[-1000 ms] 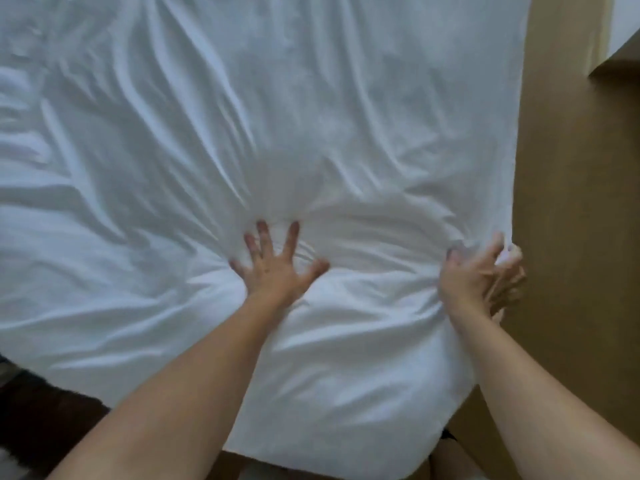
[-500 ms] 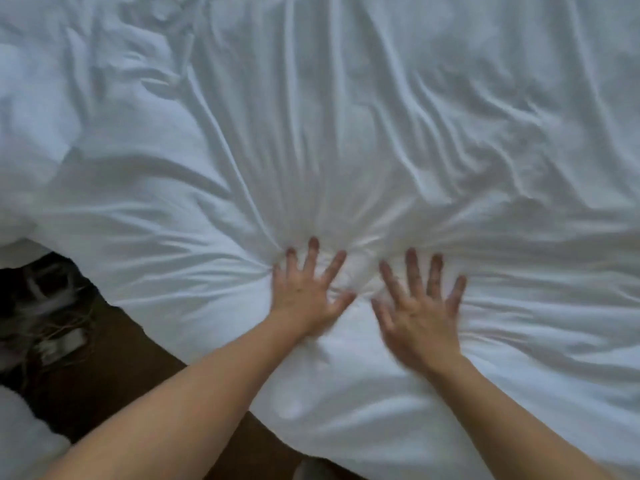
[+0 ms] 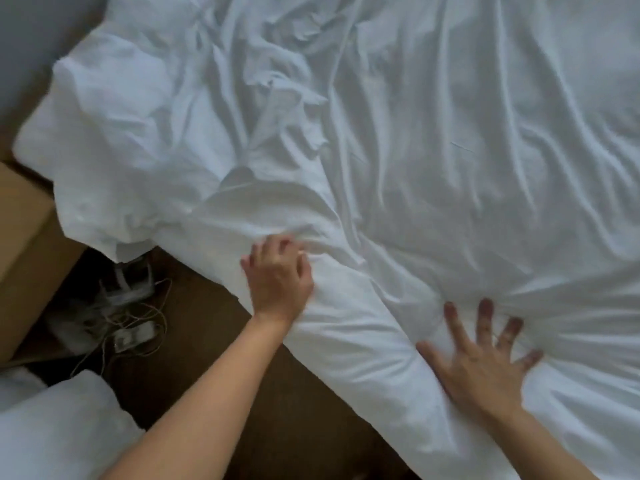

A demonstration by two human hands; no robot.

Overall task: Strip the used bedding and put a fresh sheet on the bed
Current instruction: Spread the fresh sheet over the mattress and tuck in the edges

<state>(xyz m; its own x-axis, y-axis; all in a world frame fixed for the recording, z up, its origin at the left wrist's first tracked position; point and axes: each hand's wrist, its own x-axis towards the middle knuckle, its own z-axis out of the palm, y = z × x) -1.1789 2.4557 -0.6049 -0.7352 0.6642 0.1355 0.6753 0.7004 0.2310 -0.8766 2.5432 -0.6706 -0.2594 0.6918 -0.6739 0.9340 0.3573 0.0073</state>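
Observation:
A white sheet (image 3: 433,150) lies wrinkled over the bed and fills most of the view. It is bunched and rumpled at the bed's left corner (image 3: 114,140). My left hand (image 3: 277,282) sits at the near edge of the bed, its fingers curled into a fold of the sheet. My right hand (image 3: 485,362) lies flat on the sheet farther right, fingers spread wide and pressing down, with creases fanning out from it.
Dark brown floor (image 3: 277,393) runs along the near side of the bed. A tangle of cables and a power strip (image 3: 128,327) lies there. A light wooden piece of furniture (image 3: 24,244) stands at the left. White bedding (image 3: 52,431) sits at the bottom left.
The view has swung left toward the bed's corner. My left hand moved left along the edge and curled into the sheet. My right hand stays flat and spread.

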